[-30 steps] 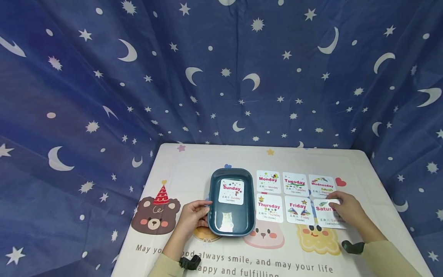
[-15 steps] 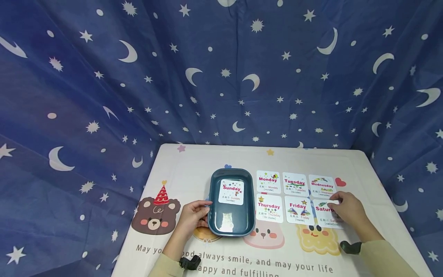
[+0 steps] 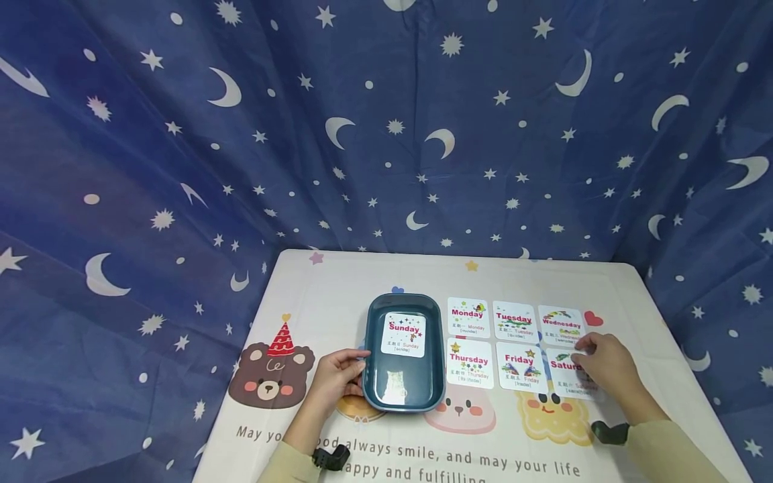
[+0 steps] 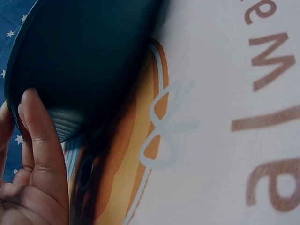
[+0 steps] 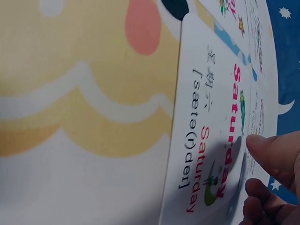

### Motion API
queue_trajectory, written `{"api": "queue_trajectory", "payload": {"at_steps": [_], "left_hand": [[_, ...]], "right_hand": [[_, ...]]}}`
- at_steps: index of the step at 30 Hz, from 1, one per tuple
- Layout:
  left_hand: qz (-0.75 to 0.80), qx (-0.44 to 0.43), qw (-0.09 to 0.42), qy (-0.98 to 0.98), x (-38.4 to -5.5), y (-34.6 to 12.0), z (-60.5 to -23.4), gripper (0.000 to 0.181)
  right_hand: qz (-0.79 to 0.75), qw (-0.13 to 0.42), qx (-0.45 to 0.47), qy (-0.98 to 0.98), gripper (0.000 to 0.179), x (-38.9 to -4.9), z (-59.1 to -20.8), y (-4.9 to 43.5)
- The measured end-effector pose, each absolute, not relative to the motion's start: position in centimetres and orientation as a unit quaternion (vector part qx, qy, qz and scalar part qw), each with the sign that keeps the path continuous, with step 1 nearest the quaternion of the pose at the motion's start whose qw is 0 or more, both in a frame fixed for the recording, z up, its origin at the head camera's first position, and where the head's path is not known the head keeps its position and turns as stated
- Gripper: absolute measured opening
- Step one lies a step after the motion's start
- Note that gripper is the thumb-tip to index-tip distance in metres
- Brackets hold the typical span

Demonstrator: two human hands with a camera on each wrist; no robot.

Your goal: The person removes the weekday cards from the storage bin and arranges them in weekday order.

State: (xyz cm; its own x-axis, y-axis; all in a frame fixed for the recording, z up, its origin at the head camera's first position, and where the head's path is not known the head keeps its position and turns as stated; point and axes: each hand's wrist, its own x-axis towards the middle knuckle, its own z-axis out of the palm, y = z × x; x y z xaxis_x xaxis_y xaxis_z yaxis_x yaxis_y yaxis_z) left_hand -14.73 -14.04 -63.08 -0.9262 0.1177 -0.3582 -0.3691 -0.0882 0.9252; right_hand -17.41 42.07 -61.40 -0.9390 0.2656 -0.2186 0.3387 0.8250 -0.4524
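Note:
My left hand (image 3: pixel 335 379) grips the left side of a dark teal rectangular tray (image 3: pixel 437 376), fingers at its rim. Inside the tray lies a white card printed "Sunday" (image 3: pixel 403 334). At the right, my right hand (image 3: pixel 610 369) pinches the right part of the "Saturday" card (image 3: pixel 564 379), covering that end. Seen from the right wrist, the thumb (image 5: pixel 274 152) reaches over the card and curled fingers (image 5: pixel 265 201) sit by its edge. The left wrist view shows a finger (image 4: pixel 42 145) against the tray, with its underside in shadow.
Weekday cards stand in two rows: Monday (image 3: pixel 468 325), Tuesday (image 3: pixel 514 329) and Wednesday (image 3: pixel 561 333) behind, Thursday (image 3: pixel 470 376) and Friday (image 3: pixel 522 379) in front. A printed pale tablecloth (image 3: pixel 338 282) covers the table. Behind hangs a blue starry curtain (image 3: pixel 362 201).
My right hand has shifted very slightly left, and the Saturday card lies a touch closer to Friday. The left hand and tray stay in place.

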Motion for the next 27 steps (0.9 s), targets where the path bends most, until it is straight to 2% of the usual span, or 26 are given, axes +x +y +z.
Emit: {"api": "queue_trajectory", "payload": {"at_steps": [9, 17, 27], "left_hand": [[0.734, -0.094, 0.166, 0.652, -14.7, -14.1, -63.0, 0.034], [0.731, -0.099, 0.164, 0.655, -14.7, -14.0, -63.0, 0.032], [0.732, -0.094, 0.169, 0.653, -14.7, -14.0, -63.1, 0.033]], "right_hand": [[-0.265, 0.052, 0.126, 0.955, 0.025, -17.9, -60.8, 40.6], [-0.270, 0.034, 0.087, 0.958, 0.035, -18.2, -59.6, 37.4], [-0.277, 0.016, 0.032, 0.960, 0.038, -19.2, -57.9, 31.9]]}}
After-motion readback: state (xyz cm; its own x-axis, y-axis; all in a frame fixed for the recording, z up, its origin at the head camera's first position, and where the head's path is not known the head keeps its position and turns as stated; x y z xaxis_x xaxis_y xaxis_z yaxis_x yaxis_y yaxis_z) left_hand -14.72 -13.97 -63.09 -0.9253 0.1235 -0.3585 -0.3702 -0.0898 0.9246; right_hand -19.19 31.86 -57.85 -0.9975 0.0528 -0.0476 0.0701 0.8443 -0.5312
